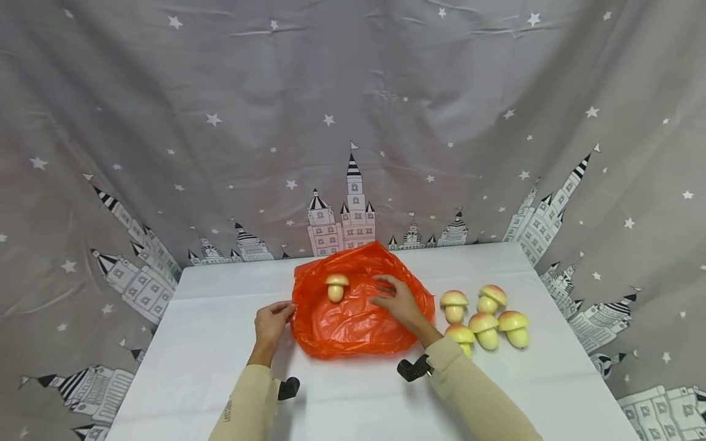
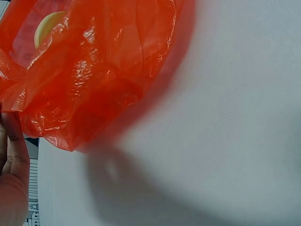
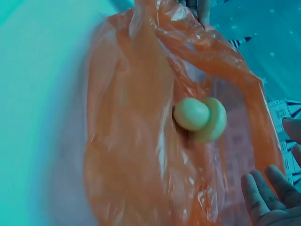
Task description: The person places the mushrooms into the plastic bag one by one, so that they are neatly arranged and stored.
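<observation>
A red plastic bag lies spread with its mouth facing up in the head view. Inside it is one toy mushroom with a yellow-orange cap and pale stem; the right wrist view shows this mushroom stem first. At the bag's left edge my left hand pinches the plastic between thumb and fingers. My right hand hovers over the right side of the bag, fingers spread and nothing in them. In the left wrist view, folds of the bag hide most of the mushroom.
Several more toy mushrooms stand grouped on the white table, right of the bag and beside my right forearm. A grey curtain with stars and castles hangs behind the table and along its sides.
</observation>
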`<control>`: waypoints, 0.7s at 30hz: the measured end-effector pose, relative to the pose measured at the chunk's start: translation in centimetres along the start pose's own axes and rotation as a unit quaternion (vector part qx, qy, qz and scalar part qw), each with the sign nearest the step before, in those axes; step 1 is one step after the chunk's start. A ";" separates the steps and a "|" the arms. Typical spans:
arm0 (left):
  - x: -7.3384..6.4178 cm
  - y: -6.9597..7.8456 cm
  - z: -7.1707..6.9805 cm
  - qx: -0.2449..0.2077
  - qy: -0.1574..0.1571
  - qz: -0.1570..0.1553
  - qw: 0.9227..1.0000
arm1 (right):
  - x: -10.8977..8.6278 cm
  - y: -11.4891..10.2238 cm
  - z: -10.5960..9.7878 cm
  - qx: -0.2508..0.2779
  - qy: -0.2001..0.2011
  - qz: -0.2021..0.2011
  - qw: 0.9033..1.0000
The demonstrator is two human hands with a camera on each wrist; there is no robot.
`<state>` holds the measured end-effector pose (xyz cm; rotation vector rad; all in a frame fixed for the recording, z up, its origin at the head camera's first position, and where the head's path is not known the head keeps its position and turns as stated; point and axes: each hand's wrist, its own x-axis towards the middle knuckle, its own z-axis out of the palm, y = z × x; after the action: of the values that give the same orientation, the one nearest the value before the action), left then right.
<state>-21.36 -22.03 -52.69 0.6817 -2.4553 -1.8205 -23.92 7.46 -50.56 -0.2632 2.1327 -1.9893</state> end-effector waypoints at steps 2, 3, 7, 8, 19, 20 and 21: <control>0.0 0.0 -0.1 0.006 0.001 0.000 1.000 | -0.3 0.5 -0.6 0.006 -0.004 -0.013 1.000; 0.0 0.0 -0.2 0.006 0.001 0.000 1.000 | -0.6 0.5 -0.9 0.007 -0.006 -0.022 1.000; 0.0 -0.1 -0.2 0.010 0.002 0.000 1.000 | -1.4 0.7 -2.2 0.014 -0.006 -0.042 0.999; 0.0 -0.1 -0.2 0.011 0.004 -0.001 1.000 | -1.5 0.8 -2.5 0.016 -0.004 -0.046 0.999; -0.2 -0.3 0.0 0.018 0.005 -0.001 1.000 | -3.3 1.0 -4.5 0.063 0.024 -0.065 0.996; -0.2 -0.3 0.0 0.020 0.005 0.000 1.000 | -3.5 1.0 -4.7 0.063 0.027 -0.066 0.995; -0.3 -0.3 0.0 0.021 0.005 0.001 1.000 | -3.7 1.0 -4.9 0.068 0.032 -0.065 0.995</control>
<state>-21.03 -22.03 -52.87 0.6876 -2.4947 -1.7649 -21.74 13.26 -51.07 -0.3271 2.0543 -2.2336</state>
